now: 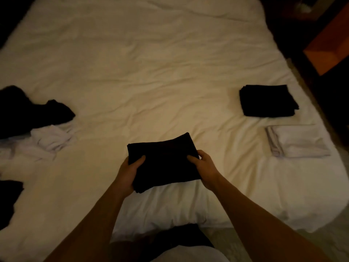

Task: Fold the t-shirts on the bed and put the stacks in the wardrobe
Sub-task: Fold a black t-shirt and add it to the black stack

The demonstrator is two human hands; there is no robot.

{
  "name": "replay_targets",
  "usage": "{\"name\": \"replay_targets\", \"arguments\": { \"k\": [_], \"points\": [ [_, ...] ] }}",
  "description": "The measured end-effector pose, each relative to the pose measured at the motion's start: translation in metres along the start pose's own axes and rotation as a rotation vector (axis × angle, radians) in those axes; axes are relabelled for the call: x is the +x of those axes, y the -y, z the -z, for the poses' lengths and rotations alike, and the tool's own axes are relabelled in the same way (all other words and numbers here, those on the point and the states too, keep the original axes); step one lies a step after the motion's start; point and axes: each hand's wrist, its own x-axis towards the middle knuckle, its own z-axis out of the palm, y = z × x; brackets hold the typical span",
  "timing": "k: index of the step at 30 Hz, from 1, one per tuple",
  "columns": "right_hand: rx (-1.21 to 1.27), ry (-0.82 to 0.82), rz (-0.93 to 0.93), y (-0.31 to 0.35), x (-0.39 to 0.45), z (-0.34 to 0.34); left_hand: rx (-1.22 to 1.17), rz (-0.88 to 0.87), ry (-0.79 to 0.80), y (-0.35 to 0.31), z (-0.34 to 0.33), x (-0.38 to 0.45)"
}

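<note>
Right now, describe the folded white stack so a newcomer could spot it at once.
Start from the bed and go to its right edge. Two folded stacks lie there, apart from each other. The white stack is the nearer one, below the black stack, and the only folded pile that is pale.

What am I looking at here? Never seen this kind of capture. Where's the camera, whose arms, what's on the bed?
There is no robot: a person is working with bare hands. The single picture comes from a wide-angle camera worn on the head, looking forward and down, so the arms reach in from the bottom edge.

The left hand and right hand each grip one side of a folded black t-shirt, thumbs on top.

The surface is a bed with a wrinkled pale sheet. On its right side lie two finished stacks: a black stack farther away and a white stack nearer. On the left sits an unfolded heap, black shirts and white shirts, and more dark cloth at the left edge.
</note>
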Motion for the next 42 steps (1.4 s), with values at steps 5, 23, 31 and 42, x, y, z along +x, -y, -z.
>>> {"name": "replay_targets", "arguments": {
  "k": [5,23,31,42],
  "points": [
    [0.054,-0.038,0.100,0.043,-0.032,0.039,-0.006,-0.088,0.051,-0.031,-0.049,-0.020],
    [0.252,0.031,0.232,0.186,-0.087,0.182,-0.088,-0.225,0.272,-0.116,-0.230,-0.052],
    [0.216,-0.013,0.284,0.198,-0.016,0.294,0.094,-0.314,0.103,-0.111,-0.342,-0.004],
    [0.120,-0.078,0.226,0.182,0.118,0.451,0.432,-0.317,0.025,-0.067,-0.496,0.085]
  ]
}}
